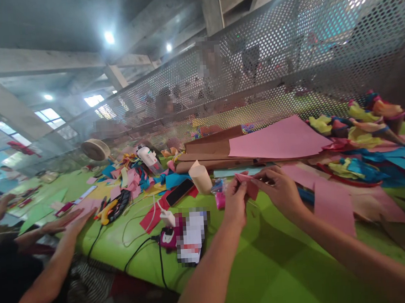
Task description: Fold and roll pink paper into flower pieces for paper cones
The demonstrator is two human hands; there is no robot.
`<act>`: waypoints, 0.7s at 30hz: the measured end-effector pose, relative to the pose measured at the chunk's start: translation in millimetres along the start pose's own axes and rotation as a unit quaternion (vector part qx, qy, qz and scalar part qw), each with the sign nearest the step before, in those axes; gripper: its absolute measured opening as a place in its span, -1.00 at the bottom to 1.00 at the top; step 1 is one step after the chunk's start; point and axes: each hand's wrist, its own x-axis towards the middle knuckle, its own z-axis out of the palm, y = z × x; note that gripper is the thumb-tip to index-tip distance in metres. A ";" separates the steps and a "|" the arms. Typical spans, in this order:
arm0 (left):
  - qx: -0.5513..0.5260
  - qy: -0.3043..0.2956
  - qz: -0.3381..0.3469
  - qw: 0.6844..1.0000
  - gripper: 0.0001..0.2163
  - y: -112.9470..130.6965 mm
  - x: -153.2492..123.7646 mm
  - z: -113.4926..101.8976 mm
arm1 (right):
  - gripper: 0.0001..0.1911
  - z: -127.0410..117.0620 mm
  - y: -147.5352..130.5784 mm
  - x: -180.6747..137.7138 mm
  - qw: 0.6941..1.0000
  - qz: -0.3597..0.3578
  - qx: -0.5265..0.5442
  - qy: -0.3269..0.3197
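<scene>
Between my two hands, above the green tabletop [264, 257], is a small folded piece of pink paper [252, 188]. My left hand [237, 197] pinches its left side. At its upper right edge, the fingers of my right hand [280, 188] are closed on the paper too. A small pink packet [220, 199] lies just left of my left hand, partly hidden by it. Behind it stands a cream paper roll [200, 178]. Larger pink sheets [333, 205] lie on the table right of my right hand.
A black phone [180, 192], a lit phone [193, 238] and a power strip [171, 235] with cables are on the left. Beyond lie a glue gun [110, 211], a white bottle [148, 158] and paper scraps. A co-worker's hands [78, 218] rest farther left. A perforated metal screen [269, 74] stands behind.
</scene>
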 end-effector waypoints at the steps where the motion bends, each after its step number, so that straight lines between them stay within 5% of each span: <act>1: -0.001 -0.005 0.002 1.000 -0.68 -0.4 -0.4 0.5 | -0.66 0.5 0.2 -0.2 1.000 -0.001 0.002 0.000; 21: -0.016 -0.004 0.014 1.000 -0.69 -4.8 3.0 -3.0 | -0.82 -0.2 0.7 0.4 0.999 -0.009 0.026 -0.015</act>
